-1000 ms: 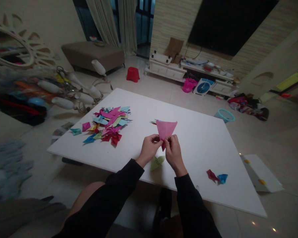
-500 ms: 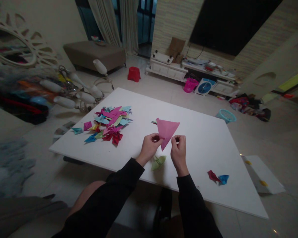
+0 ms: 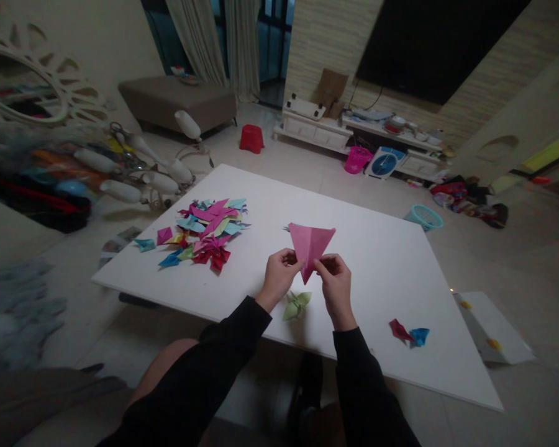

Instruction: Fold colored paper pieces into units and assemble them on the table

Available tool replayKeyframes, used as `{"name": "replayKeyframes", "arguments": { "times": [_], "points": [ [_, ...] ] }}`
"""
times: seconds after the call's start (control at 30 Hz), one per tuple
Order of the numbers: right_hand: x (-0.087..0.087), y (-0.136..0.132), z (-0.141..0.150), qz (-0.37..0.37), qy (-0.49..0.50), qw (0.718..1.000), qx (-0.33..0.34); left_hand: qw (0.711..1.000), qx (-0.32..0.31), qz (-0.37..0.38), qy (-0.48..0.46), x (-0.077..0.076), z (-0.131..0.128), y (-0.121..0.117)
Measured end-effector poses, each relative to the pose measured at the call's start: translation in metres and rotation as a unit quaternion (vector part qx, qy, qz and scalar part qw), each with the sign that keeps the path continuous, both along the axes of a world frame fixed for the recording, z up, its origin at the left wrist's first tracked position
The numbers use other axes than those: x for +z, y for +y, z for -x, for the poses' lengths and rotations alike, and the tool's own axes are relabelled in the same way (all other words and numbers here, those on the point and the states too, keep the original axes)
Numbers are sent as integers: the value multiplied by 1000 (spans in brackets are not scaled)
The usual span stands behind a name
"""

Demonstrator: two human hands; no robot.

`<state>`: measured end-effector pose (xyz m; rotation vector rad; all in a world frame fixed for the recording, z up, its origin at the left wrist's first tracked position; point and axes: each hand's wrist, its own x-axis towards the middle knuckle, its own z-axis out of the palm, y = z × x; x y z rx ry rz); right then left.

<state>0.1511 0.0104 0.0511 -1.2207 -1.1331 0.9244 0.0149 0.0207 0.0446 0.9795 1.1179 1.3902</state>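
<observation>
A pink sheet of origami paper [image 3: 311, 241], folded into a triangle with a crease down its middle, is held up above the white table [image 3: 377, 273]. My left hand [image 3: 279, 276] pinches its left edge between thumb and fingers. On the opposite edge, my right hand [image 3: 336, 287] pinches it near the lower point, which hangs down between both hands. Just below them, a light green folded paper piece [image 3: 297, 305] lies on the table. Behind the pink paper's upper left corner, a small folded piece [image 3: 286, 228] is mostly hidden.
A heap of colourful folded papers [image 3: 209, 226] covers the table's left part. Near the right front lie a dark red folded piece [image 3: 400, 330] and a blue one [image 3: 419, 336]. Beyond the table stand a red stool [image 3: 251, 139] and a light blue basket [image 3: 425, 217].
My right hand has moved slightly left and now grips the pink paper's right edge, where before it was just beside it. The paper has turned a little and shows its centre crease.
</observation>
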Motion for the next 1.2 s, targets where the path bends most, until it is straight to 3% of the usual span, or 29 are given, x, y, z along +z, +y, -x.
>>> {"name": "replayKeyframes", "arguments": {
  "times": [0.17, 0.5, 0.83, 1.2],
  "points": [
    [6, -3, 3, -1, -39, 999, 31, 1000, -16, 0, -8, 2, -1, -1],
    [-6, 2, 1, 9, 13, 1000, -5, 991, -123, 9, -60, 3, -5, -3],
    [-16, 5, -2, 23, 25, 997, -64, 992, -122, 2, 42, 1, -7, -11],
    [-6, 3, -2, 35, 59, 997, -27, 981, -142, 51, -120, 0, -4, -7]
  ]
}}
